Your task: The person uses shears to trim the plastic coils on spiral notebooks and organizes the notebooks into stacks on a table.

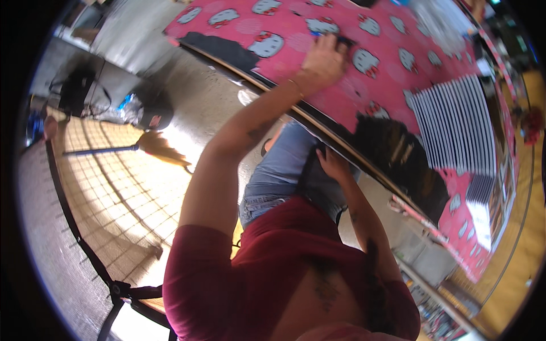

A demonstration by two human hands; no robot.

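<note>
My left hand is over the pink table cover, which is printed with white cartoon cat faces. Its fingers curl down on a small dark and blue thing, mostly hidden under them and blurred. Below the table edge, my right hand rests on my lap over the blue denim, its fingers stretched out with nothing seen in them. Dark worn patches show where the cover is torn away along the near side.
A black-and-white striped sheet lies on the table's right part. Clear plastic sits at the far right. On the floor to the left are a broom with a blue handle and a dark container.
</note>
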